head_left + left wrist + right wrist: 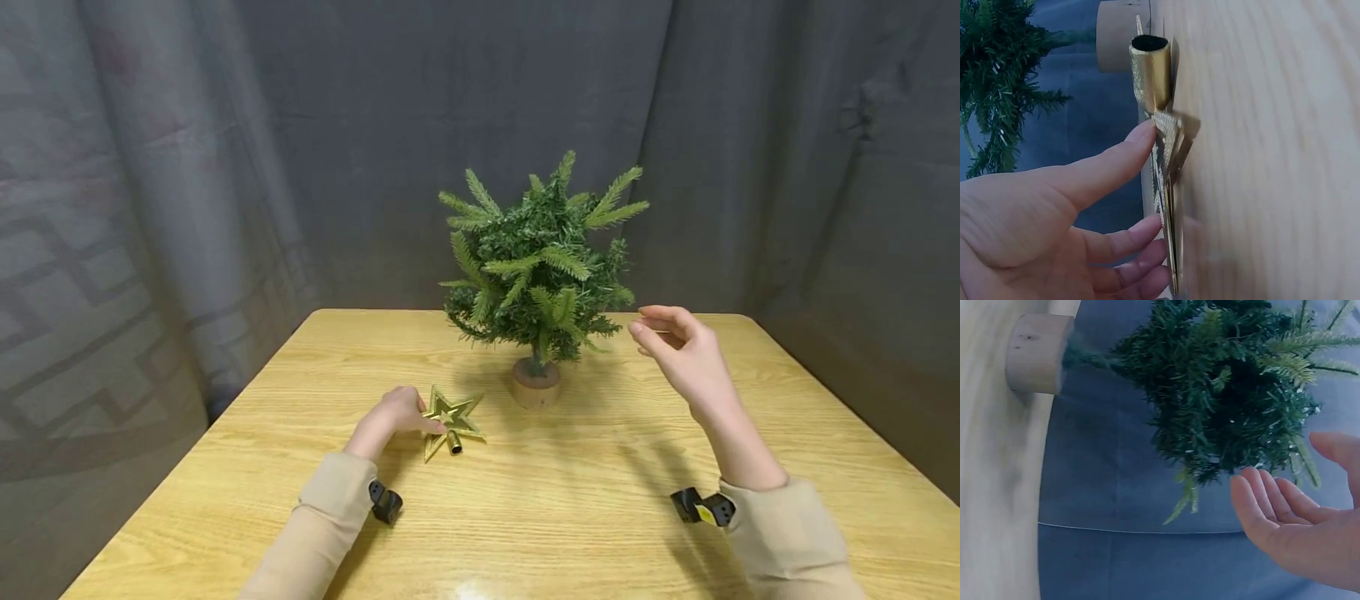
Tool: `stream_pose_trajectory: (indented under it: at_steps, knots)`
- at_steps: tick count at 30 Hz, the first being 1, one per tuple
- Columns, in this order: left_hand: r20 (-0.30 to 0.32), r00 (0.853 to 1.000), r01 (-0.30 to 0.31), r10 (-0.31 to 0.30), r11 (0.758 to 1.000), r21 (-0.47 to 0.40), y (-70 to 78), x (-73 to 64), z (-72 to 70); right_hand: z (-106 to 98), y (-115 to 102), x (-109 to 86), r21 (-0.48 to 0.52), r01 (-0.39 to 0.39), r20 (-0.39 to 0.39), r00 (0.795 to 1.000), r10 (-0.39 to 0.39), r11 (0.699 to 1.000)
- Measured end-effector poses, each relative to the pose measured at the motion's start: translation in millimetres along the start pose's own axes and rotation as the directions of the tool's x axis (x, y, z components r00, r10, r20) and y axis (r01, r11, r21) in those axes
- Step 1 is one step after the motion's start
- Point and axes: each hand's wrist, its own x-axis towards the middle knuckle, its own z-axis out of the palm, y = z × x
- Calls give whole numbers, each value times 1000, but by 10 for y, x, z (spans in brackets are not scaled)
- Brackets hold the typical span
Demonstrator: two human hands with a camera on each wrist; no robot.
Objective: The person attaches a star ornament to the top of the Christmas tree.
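Note:
A gold star tree topper [467,415] with a short hollow socket [1151,72] lies low over the wooden table. Across its left arm, my left hand [402,410] pinches it, the thumb by the socket and the fingertips at the star's side. Behind the star stands a small artificial Christmas tree [536,267] on a round wooden base [536,385]. My right hand [686,354] is raised at the tree's right side, its fingers loosely bent and holding nothing. In the right wrist view, its fingertips are close to the lower green branches [1210,425].
The light wooden table [300,392] extends to a back edge just behind the tree. Grey curtains [390,167] hang along the back and both sides. A small black camera is strapped at each sleeve cuff.

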Motion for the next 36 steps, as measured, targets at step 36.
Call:
stream_pose_trajectory:
  at_steps: [36]
  knots:
    - [96, 993, 91, -74, 977, -190, -88, 31, -203, -69, -776, 642, -87, 109, -41, 993, -113, 990]
